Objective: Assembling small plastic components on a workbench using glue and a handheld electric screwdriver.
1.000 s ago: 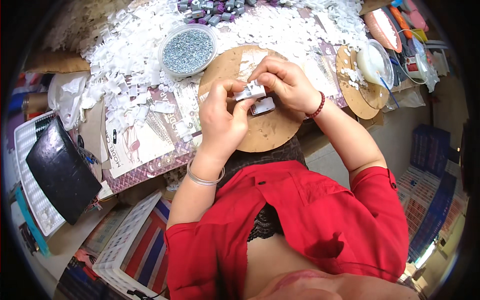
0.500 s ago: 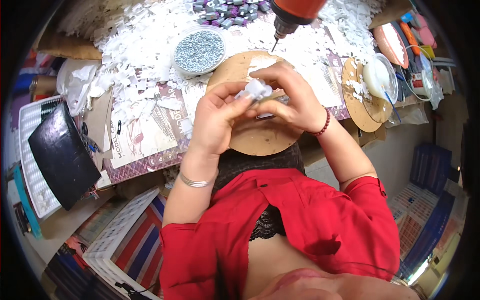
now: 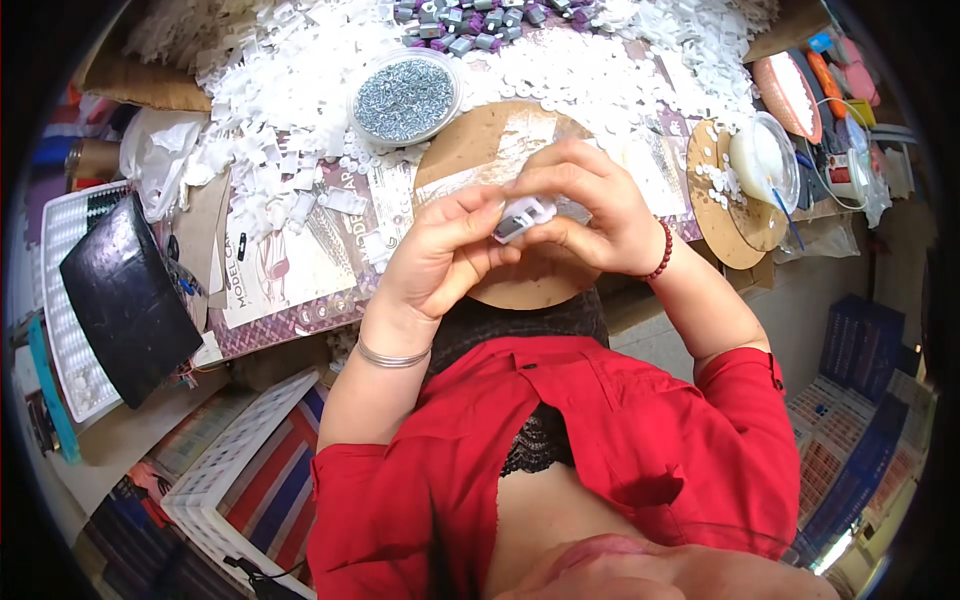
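Observation:
Over a round brown board, both my hands meet around a small white plastic housing with a grey inside and slot-like openings. My left hand pinches its left side between thumb and fingers. On the other side my right hand grips it, with the thumb below and fingers curled over the top. Part of the housing is hidden by my fingertips. Behind my hands stands a round clear tub full of small silvery screws.
Heaps of loose white plastic parts cover the table's far side, with grey-and-purple blocks behind. A second brown board bears small white discs, beside a clear tub. At left sit a white basket and a black curved panel.
The red electric screwdriver at the top has gone out of view. The housing has been turned, so its grey inside and openings show, and my hands have shifted their hold.

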The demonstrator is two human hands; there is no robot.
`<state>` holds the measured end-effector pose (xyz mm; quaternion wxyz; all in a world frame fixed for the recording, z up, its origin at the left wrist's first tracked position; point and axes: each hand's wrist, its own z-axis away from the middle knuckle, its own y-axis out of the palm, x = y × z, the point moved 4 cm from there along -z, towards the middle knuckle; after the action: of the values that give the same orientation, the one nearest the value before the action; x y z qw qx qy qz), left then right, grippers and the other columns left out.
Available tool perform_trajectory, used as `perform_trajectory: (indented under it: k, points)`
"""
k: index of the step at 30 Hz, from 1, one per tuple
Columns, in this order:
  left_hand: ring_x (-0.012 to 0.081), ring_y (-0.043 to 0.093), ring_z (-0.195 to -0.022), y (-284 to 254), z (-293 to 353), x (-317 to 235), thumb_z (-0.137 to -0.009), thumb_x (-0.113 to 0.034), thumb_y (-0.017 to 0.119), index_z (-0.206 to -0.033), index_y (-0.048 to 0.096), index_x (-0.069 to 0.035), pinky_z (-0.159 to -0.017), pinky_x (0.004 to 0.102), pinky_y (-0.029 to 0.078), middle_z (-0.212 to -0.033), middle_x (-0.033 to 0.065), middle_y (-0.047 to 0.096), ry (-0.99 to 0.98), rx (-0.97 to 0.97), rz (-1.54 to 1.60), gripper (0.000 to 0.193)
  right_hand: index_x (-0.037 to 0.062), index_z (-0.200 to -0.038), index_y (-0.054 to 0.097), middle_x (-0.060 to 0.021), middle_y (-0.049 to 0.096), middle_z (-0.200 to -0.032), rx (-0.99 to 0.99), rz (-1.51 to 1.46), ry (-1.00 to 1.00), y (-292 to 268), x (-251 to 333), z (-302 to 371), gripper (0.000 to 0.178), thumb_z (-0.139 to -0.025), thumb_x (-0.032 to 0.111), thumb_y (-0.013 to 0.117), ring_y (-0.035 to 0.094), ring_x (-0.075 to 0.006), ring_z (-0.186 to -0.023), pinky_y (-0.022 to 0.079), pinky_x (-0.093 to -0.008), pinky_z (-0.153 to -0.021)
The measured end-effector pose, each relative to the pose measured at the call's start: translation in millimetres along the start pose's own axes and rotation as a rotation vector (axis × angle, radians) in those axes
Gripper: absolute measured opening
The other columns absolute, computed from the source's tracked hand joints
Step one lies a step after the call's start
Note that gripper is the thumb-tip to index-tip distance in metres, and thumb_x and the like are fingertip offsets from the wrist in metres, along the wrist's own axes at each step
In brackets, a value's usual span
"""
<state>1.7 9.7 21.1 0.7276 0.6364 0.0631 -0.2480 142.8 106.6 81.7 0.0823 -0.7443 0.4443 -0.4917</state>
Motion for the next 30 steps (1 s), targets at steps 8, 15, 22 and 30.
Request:
perform_trajectory:
  k: [8,15,22,30]
  points:
    - [0.0190,0.063,-0.107,26,8,10,-0.088,0.010,0.068,-0.116,0.057,0.003,-0.096,0.0319,0.054,-0.117,0.0119,0.060,0.733,-0.220,-0.769,0.031,0.0015,-0.112,0.064,-0.0119,0.064,-0.100,-0.260,-0.002,0.216,11,4,19,0.033,-0.087,0.020,0.076,0.063,-0.0211,-0.087,0.053,-0.0310,-0.073]
    - [0.0249,0.065,-0.102,27,13,13,-0.081,0.015,0.068,-0.108,0.058,-0.001,-0.088,0.0348,0.054,-0.107,0.0136,0.065,0.959,-0.247,-1.105,0.033,0.0014,-0.106,0.067,-0.0102,0.065,-0.100,-0.221,-0.193,0.242,9,3,20,0.024,-0.089,0.018,0.072,0.062,-0.0204,-0.085,0.051,-0.0311,-0.072]
    - [0.0258,0.066,-0.101,31,16,15,-0.081,0.015,0.067,-0.106,0.056,-0.003,-0.089,0.0346,0.053,-0.105,0.0139,0.065,0.900,-0.166,-0.940,0.033,-0.0013,-0.105,0.067,-0.0097,0.065,-0.100,-0.291,-0.498,0.307,18,-10,39,0.020,-0.088,0.009,0.069,0.061,-0.0175,-0.090,0.050,-0.0294,-0.077]
    - [0.0290,0.067,-0.091,44,14,18,-0.080,0.009,0.070,-0.097,0.060,-0.001,-0.077,0.0339,0.055,-0.099,0.0161,0.065,1.063,-0.383,-1.317,0.022,-0.0010,-0.107,0.067,-0.0109,0.065,-0.098,-0.426,-0.289,0.356,29,-3,35,0.024,-0.092,0.018,0.069,0.064,-0.0196,-0.086,0.052,-0.0315,-0.074]
